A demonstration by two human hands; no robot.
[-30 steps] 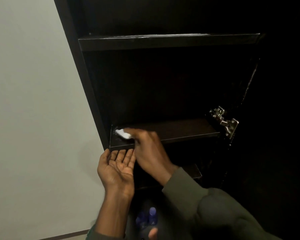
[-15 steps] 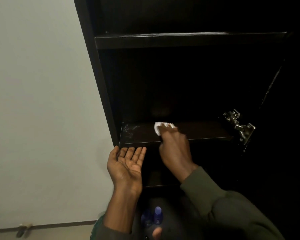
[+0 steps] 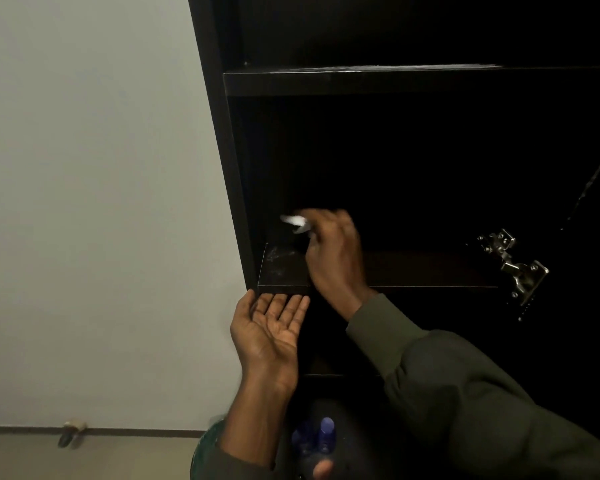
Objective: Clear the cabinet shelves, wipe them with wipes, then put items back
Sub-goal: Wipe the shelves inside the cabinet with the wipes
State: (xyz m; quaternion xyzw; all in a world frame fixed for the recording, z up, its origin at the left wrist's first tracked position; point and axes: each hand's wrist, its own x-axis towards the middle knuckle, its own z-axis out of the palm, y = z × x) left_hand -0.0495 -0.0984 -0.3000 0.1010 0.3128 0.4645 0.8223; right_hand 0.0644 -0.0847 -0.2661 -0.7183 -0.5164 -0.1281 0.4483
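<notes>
Our right hand [image 3: 333, 251] pinches a small white wipe [image 3: 294, 221] at the fingertips, the hand blurred with motion over the far left part of the middle shelf [image 3: 413, 271]. We cannot tell whether the wipe is touching the board or is just above it. Our left hand [image 3: 269, 327] lies open, palm up, fingers straight, its fingertips at the near edge of that shelf by the left corner, cupped as if to catch crumbs or dust.

On the shelf's left end, pale smears [image 3: 279, 258] show on the dark wood, so we judge that the wiping is in hand and not finished. The upper shelf [image 3: 361, 81] shows a light streak along its top edge.

What could go wrong: dirt swept off the near edge may miss our open palm, since it covers only the corner, and fall onto the blue-capped bottles [image 3: 321, 438] below. The metal hinge [image 3: 513, 265] at the right juts out, and a wide stroke that way could snag the wipe or graze our knuckles.
</notes>
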